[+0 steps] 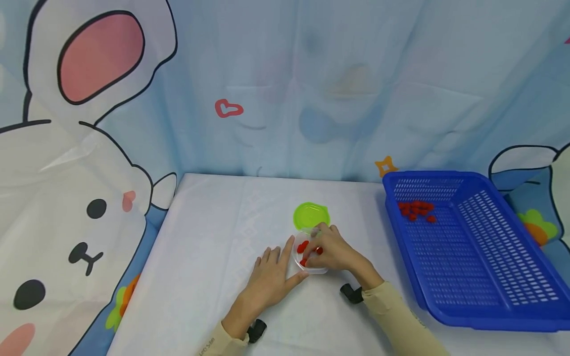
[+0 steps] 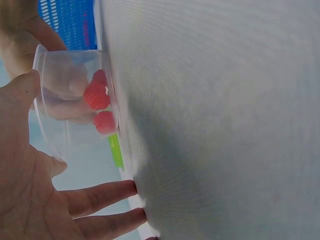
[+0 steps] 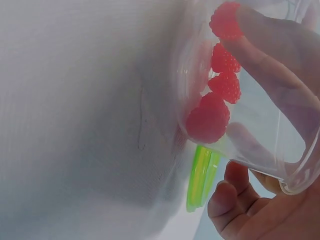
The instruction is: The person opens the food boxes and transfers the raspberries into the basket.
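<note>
A clear plastic cup (image 2: 75,107) stands on the white-covered table with several red raspberries (image 3: 207,120) at its bottom. My left hand (image 1: 267,282) holds the cup from the left, thumb and forefinger on two sides of its rim. Its other fingers are spread, tips down by the tabletop. Inside the cup, thumb and finger of my right hand (image 1: 334,249) pinch a raspberry (image 3: 226,21), best seen through the wall in the right wrist view. The other fingers of that hand stay outside the cup. Just behind the cup lies a green lid (image 1: 310,215).
To the right, a large blue plastic basket (image 1: 467,316) has several more red raspberries (image 1: 416,209) in its far left corner. A patterned blue curtain (image 1: 285,138) hangs behind the table (image 1: 213,222).
</note>
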The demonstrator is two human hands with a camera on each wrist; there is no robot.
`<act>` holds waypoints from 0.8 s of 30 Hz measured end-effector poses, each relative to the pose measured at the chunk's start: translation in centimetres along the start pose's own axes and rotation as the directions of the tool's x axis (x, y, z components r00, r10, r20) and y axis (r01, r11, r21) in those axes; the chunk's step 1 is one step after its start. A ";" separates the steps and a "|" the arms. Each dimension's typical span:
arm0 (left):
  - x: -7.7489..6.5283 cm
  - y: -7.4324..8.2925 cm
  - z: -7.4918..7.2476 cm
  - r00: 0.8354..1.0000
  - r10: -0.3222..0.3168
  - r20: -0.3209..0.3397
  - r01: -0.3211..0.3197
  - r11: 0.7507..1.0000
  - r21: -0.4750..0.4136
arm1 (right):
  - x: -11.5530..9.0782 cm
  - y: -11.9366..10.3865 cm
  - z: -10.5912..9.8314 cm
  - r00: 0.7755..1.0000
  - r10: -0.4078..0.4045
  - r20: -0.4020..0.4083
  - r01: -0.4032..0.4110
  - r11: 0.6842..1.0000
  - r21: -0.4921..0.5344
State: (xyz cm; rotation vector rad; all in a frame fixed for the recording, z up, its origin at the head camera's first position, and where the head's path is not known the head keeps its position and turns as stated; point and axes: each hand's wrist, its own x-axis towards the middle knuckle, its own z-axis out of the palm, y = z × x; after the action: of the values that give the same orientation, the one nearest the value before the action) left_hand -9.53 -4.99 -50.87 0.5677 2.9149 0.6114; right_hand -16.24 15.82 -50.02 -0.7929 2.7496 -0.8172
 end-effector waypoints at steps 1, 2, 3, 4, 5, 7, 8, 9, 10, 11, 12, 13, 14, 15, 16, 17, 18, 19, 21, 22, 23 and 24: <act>0.0 0.0 0.0 1.000 0.001 0.000 -0.001 1.000 0.001 | 0.0 0.1 0.0 1.000 -0.010 -0.002 0.010 1.000 0.009; 0.0 0.0 0.0 1.000 0.001 0.002 -0.001 1.000 0.001 | 0.0 0.3 0.0 1.000 -0.019 -0.004 0.019 1.000 0.016; 0.1 0.0 0.0 1.000 0.001 0.006 -0.001 1.000 0.002 | 0.0 0.4 0.0 1.000 -0.028 -0.008 0.028 0.999 0.021; 0.1 0.0 0.0 1.000 -0.001 0.009 0.001 1.000 0.002 | -0.1 0.5 0.0 0.999 -0.034 -0.010 0.035 0.999 0.026; 0.1 -0.1 0.0 1.000 -0.002 0.009 0.001 1.000 0.001 | -0.1 0.5 0.0 0.999 -0.042 -0.011 0.042 0.999 0.032; 0.1 -0.1 0.1 1.000 0.000 0.006 0.000 1.000 0.003 | -0.3 0.6 -0.1 0.999 -0.031 -0.014 0.032 0.998 0.050; 0.1 -0.1 0.1 1.000 -0.004 0.009 0.004 1.000 0.002 | -0.3 0.6 -0.1 1.000 -0.018 -0.018 0.019 0.998 0.066; 0.2 -0.2 0.1 1.000 -0.006 0.010 0.006 1.000 0.002 | -0.5 0.7 -0.2 1.000 -0.007 -0.025 0.009 0.997 0.080; 0.2 -0.2 0.2 1.000 -0.006 0.009 0.006 1.000 0.003 | -0.6 0.7 -0.3 0.999 0.004 -0.033 -0.001 0.995 0.096; 0.1 -0.2 0.2 1.000 -0.007 0.009 0.007 1.000 0.004 | -0.7 0.8 -0.4 0.999 0.016 -0.046 -0.011 0.994 0.110; 0.1 -0.2 0.2 1.000 -0.006 0.006 0.006 1.000 0.003 | -0.9 0.9 -0.4 0.998 0.026 -0.062 -0.018 0.992 0.127; 0.1 -0.2 0.2 1.000 -0.007 0.008 0.007 1.000 0.002 | -1.0 1.0 -0.5 0.996 0.026 -0.081 -0.015 0.990 0.141; 0.1 -0.2 0.2 1.000 -0.009 0.010 0.009 1.000 0.001 | -1.1 1.1 -0.5 0.995 0.023 -0.100 -0.008 0.989 0.148; 0.1 -0.2 0.2 1.000 -0.007 0.010 0.007 1.000 0.001 | -1.2 1.2 -0.6 0.993 0.019 -0.119 0.000 0.988 0.154; 0.1 -0.2 0.2 1.000 -0.004 0.005 0.004 1.000 -0.001 | -1.3 1.3 -0.7 0.990 0.017 -0.138 0.006 0.987 0.161; 0.1 -0.2 0.2 1.000 -0.002 0.003 0.002 1.000 -0.004 | -1.4 1.4 -0.7 0.987 0.015 -0.157 0.011 0.986 0.165; 0.1 -0.2 0.1 1.000 0.000 0.001 0.000 1.000 -0.005 | -1.4 1.4 -0.8 0.985 0.013 -0.173 0.018 0.984 0.175; 0.1 -0.2 0.1 1.000 -0.001 0.004 0.001 1.000 -0.004 | -1.5 1.5 -0.9 0.982 0.016 -0.187 0.019 0.983 0.183; 0.1 -0.2 0.1 1.000 0.001 0.002 -0.001 1.000 -0.007 | -1.7 1.5 -1.2 0.978 0.023 -0.209 0.020 0.980 0.197; 0.1 -0.1 0.1 1.000 0.001 0.001 -0.001 1.000 -0.010 | -1.8 1.5 -1.4 0.976 0.028 -0.217 0.019 0.978 0.210; 0.1 -0.1 0.2 1.000 -0.002 0.005 0.002 1.000 -0.010 | -1.8 1.5 -1.6 0.974 0.030 -0.222 0.020 0.975 0.220; 0.1 -0.1 0.1 1.000 -0.003 0.006 0.003 1.000 -0.011 | -1.9 1.5 -1.8 0.974 0.036 -0.223 0.016 0.974 0.227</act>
State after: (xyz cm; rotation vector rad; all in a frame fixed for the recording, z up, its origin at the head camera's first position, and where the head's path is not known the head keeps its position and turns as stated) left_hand -9.65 -4.99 -51.05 0.5622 2.9043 0.6236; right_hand -15.79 18.73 -49.28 -0.6780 2.7743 -1.2658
